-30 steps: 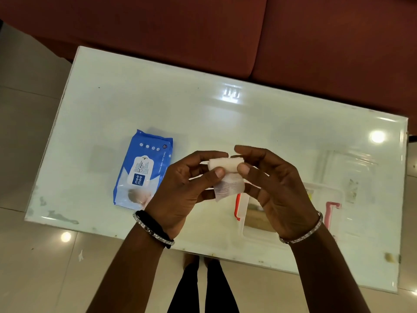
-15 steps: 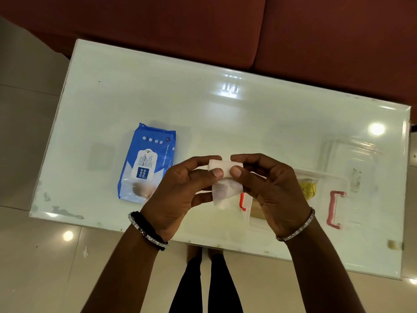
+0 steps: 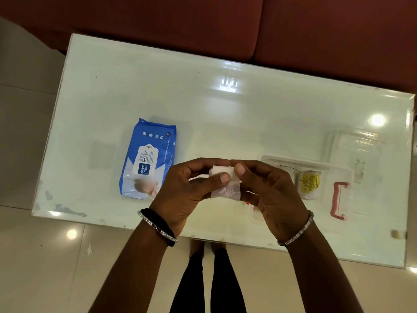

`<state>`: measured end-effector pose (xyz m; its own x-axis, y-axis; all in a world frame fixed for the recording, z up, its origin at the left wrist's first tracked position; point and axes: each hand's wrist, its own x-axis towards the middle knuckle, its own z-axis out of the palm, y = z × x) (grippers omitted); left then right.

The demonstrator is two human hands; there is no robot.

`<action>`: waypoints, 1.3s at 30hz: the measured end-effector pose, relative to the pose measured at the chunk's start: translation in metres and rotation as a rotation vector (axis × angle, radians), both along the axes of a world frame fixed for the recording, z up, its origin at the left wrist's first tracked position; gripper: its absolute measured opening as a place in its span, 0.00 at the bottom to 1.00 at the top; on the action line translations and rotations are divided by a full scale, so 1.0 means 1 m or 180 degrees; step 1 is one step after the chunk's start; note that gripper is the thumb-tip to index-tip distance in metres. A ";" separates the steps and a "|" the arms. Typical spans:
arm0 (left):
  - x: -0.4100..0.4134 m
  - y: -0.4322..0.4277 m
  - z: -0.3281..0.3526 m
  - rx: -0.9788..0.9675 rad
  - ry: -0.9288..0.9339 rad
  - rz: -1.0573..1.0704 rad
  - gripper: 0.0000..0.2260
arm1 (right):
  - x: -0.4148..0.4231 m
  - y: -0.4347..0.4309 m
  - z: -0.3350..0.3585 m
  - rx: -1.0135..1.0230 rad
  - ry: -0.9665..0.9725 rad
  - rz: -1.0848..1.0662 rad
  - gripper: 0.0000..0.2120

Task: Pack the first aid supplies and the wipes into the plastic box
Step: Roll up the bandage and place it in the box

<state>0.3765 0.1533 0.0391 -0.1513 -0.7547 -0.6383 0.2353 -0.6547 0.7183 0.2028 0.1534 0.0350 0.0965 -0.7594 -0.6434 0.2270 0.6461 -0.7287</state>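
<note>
**Clerk:** Item one?

**Checker:** Bandage roll [image 3: 222,173], white woven gauze, soft and cylindrical. Held in the air above the near edge of the surface [image 3: 225,114], at the centre of the view. Long axis runs 9 to 3. A loose ribbed tail hangs from it toward 6.

**Clerk:** Held how?

**Checker:** Left hand [image 3: 185,190] at its 9 end, right hand [image 3: 268,190] at its 3 end. The fingers [image 3: 203,162] of both are curled narrowly round the roll, pinching it against the thumbs.

**Clerk:** Item two?

**Checker:** Wipes pack [image 3: 146,159], at 9 of the hands, flat on the surface. Glossy blue-and-white soft film, oblong, label flap up. Long axis 12 to 6, far end leaning slightly toward 1.

**Clerk:** Item three?

**Checker:** Plastic box [image 3: 338,171], at 3 of the hands, partly hidden by the right hand. Clear, rigid, rectangular, with a red handle [image 3: 337,201] at its 3 end. A yellow-labelled packet [image 3: 309,182] lies inside. A clear lid [image 3: 354,150] lies just beside it at 1.

**Clerk:** Support?

**Checker:** Surface is a pale, glossy, rectangular top. A dark red sofa [image 3: 203,23] stands at 12.
</note>
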 end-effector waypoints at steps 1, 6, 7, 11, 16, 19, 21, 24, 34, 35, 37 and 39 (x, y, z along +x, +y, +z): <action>0.000 0.000 0.000 -0.0007 -0.0021 -0.0029 0.15 | 0.000 0.001 -0.001 -0.0031 0.0018 0.0005 0.17; -0.002 -0.002 0.001 0.0314 0.0162 0.0166 0.18 | -0.003 0.001 -0.003 -0.0233 0.0055 -0.0148 0.15; -0.002 -0.002 0.001 0.0374 0.0176 0.0172 0.18 | -0.004 0.002 -0.003 -0.0267 0.0067 -0.0168 0.15; -0.001 0.002 -0.002 0.0505 0.0222 0.0087 0.15 | -0.007 0.008 -0.007 -0.0370 0.0198 -0.0086 0.17; -0.002 0.006 -0.007 0.0510 0.0216 0.0116 0.13 | -0.008 0.012 -0.006 -0.0275 -0.0034 -0.0007 0.22; -0.002 0.008 -0.008 0.0390 0.0119 0.0017 0.12 | -0.005 0.012 -0.005 0.0032 -0.0074 -0.0070 0.24; -0.001 0.010 -0.008 0.0319 0.0080 -0.0019 0.12 | -0.003 0.014 -0.006 0.0127 0.0041 -0.0042 0.22; -0.001 0.012 -0.008 0.0323 0.0118 0.0032 0.16 | -0.003 0.017 -0.009 0.0053 0.0181 -0.0059 0.18; -0.008 0.016 -0.010 0.0731 0.0146 0.0156 0.13 | -0.016 0.028 -0.008 -0.0054 -0.0103 0.0021 0.20; -0.008 0.017 -0.010 0.0720 0.0108 0.0122 0.12 | -0.017 0.028 -0.007 -0.0012 -0.0187 0.0000 0.21; -0.009 0.017 -0.011 0.0672 0.0032 0.0049 0.12 | -0.017 0.028 -0.007 0.0139 -0.0331 -0.0076 0.24; -0.010 0.017 -0.010 0.0603 -0.0004 -0.0016 0.14 | -0.017 0.026 -0.007 0.0346 -0.0309 -0.0130 0.25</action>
<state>0.3668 0.1701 0.0288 -0.1537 -0.6202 -0.7692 0.2309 -0.7795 0.5823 0.1858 0.1796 0.0283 0.1325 -0.6904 -0.7111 0.3208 0.7087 -0.6283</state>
